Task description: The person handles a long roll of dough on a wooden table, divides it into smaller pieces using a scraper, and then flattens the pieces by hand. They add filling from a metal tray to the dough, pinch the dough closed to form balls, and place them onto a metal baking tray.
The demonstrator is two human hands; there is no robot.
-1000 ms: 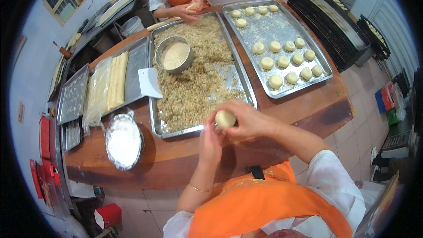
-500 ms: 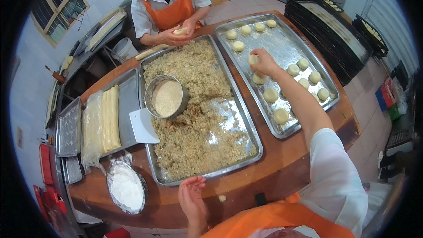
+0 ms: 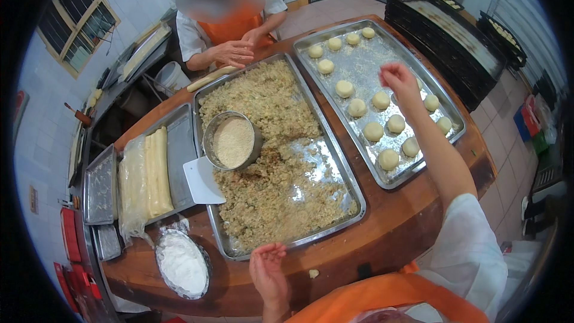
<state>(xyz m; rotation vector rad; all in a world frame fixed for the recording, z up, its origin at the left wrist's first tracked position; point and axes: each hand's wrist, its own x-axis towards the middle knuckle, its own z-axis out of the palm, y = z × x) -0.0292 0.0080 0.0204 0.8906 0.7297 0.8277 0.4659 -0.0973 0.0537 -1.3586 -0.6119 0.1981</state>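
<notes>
My right hand (image 3: 399, 82) is above a metal tray (image 3: 366, 164) of round dough balls on the right. It looks empty, its fingers loosely bent. The closest dough balls are one (image 3: 381, 100) just below it and another (image 3: 344, 88) to its left. Palm up and fingers loosely curled, my left hand (image 3: 269, 269) holds nothing. It is at the near edge of a large tray (image 3: 353, 214) spread with crumbly, oat-like filling (image 3: 263, 218). A round metal tin (image 3: 258, 143) of pale crumbs rests on that filling, beside a white scraper (image 3: 202, 180).
Across the wooden table (image 3: 394, 227), a co-worker in an orange apron (image 3: 224, 30) has both hands by the filling tray. A bowl of white flour (image 3: 182, 263) and dough strips under plastic (image 3: 156, 173) lie at left. Black baking trays (image 3: 442, 54) are stacked far right.
My right hand has let go of a dough ball on the tray and lifted away to the right. My left hand stays by the tray edge. The co-worker's hands now show no dough.
</notes>
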